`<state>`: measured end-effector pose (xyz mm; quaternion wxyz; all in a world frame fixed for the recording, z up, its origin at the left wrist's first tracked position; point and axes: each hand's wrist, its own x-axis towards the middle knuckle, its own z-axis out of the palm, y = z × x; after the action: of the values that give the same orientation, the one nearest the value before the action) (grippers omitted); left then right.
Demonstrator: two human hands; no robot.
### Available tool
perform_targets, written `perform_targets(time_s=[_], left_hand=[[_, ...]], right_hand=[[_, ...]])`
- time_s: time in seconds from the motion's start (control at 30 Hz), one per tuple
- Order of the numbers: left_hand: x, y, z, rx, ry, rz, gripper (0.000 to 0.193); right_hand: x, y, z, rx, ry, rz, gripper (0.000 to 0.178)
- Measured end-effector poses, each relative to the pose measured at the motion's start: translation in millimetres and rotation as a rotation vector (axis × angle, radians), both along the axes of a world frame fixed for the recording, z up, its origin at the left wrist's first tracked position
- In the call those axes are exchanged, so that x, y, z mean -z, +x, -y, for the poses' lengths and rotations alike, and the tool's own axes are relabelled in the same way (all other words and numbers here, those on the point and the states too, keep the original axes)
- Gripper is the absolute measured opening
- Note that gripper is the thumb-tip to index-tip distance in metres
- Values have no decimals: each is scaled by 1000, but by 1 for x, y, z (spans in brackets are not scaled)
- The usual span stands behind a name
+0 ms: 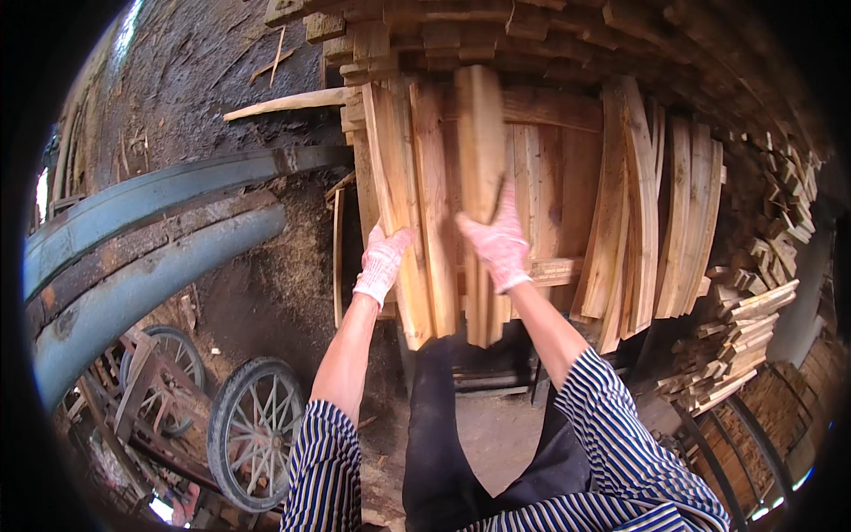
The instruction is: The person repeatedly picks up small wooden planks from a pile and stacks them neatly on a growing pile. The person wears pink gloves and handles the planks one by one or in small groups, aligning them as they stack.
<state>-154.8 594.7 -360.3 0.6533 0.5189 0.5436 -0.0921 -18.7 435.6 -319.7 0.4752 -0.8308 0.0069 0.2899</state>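
Right gloved hand grips a blurred board, running ahead of and behind it. Left gloved hand is closed on a second board, just to its right. Step judged: sorting boards; next move calls for steady control. Loose boards lie right of the right hand; stacked timber ahead.

The wooden slat in my right hand is blurred; the view's dark rim cuts off the blue pipe and spoke-wheeled cart.
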Motion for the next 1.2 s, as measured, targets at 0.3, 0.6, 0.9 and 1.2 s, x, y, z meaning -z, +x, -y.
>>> perform_targets(time_s=[0.3,0.6,0.9,1.2], left_hand=[[-29,7,-3,120,215,-255,71],[-67,-2,3,253,648,-349,88],[-57,82,22,304,575,-560,96],[-69,77,4,860,826,-793,101]], right_hand=[[10,-1,11,-337,-475,674,102],[-29,-25,-46,-341,-368,-229,99],[-2,49,71,-179,-637,420,92],[-14,68,62,-135,-619,45,94]])
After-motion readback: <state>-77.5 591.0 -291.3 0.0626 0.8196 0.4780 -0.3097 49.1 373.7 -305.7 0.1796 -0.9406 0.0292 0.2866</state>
